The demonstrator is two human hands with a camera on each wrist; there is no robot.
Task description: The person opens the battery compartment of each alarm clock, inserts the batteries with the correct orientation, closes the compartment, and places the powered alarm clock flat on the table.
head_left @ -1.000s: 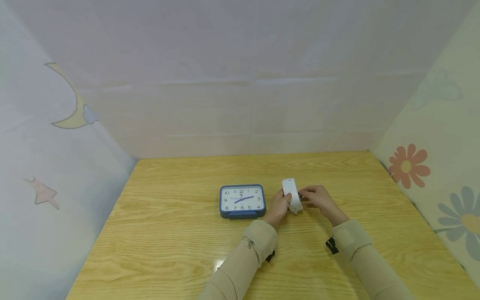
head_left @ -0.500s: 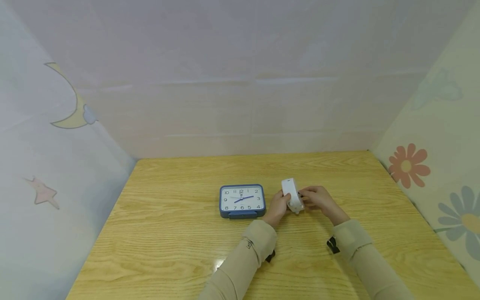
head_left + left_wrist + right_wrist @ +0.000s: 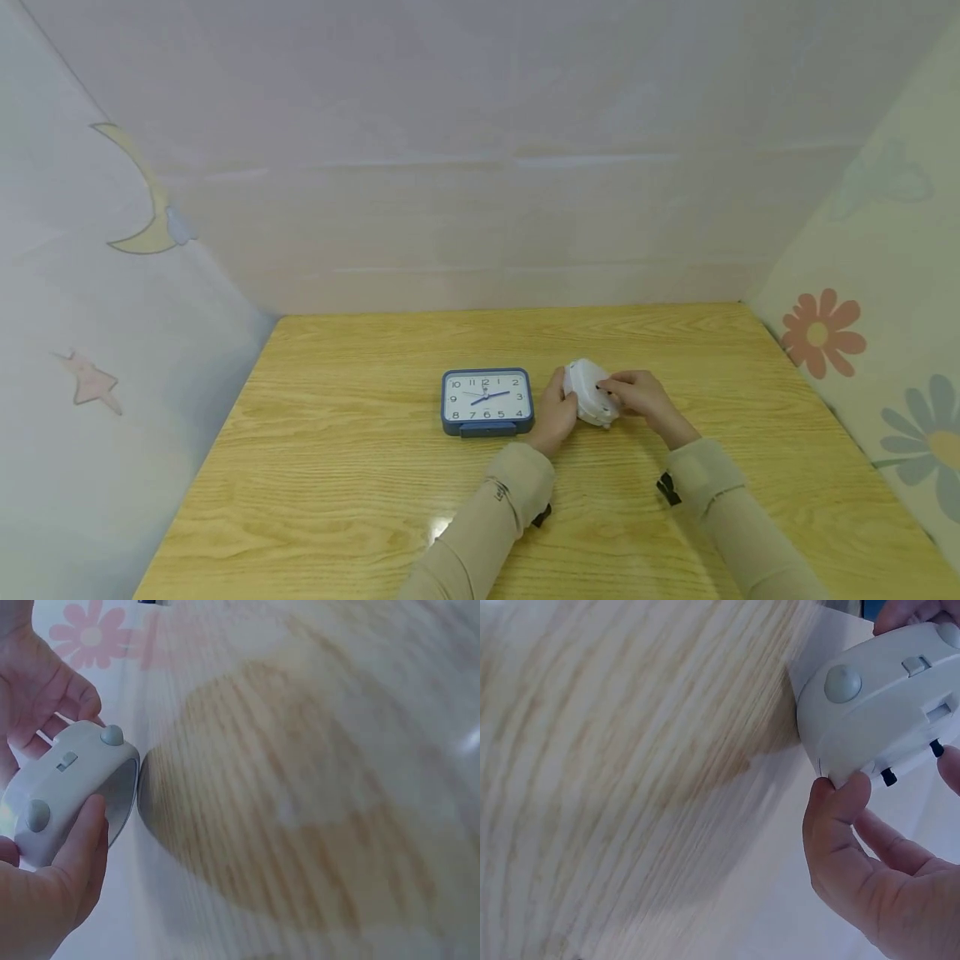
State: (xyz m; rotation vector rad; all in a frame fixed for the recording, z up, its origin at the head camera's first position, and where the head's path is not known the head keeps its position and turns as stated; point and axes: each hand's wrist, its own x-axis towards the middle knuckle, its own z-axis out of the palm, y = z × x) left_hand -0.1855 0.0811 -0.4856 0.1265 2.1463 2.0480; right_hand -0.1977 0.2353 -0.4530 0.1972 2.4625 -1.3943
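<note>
Held up in front of me is a small white alarm clock (image 3: 588,393), tilted so its rounded back shows. My left hand (image 3: 553,418) grips it by the left side, thumb on the casing. In the left wrist view, the clock's (image 3: 56,784) underside shows two grey round feet and a small switch. My right hand (image 3: 647,398) has curled fingers on the back's edge. In the right wrist view, one right fingertip (image 3: 851,793) touches the rim, and another digit lies against a black knob (image 3: 937,748). A second black knob (image 3: 888,777) protrudes nearby.
A blue rectangular alarm clock (image 3: 487,400) lies face up on the wooden table (image 3: 337,475), just left of my left hand. Printed cloth walls (image 3: 480,233) stand behind the table and at both sides.
The white alarm clock has turned from nearly edge-on so that more of its back shows. My right fingers have stayed at its back. The blue clock has stayed in place.
</note>
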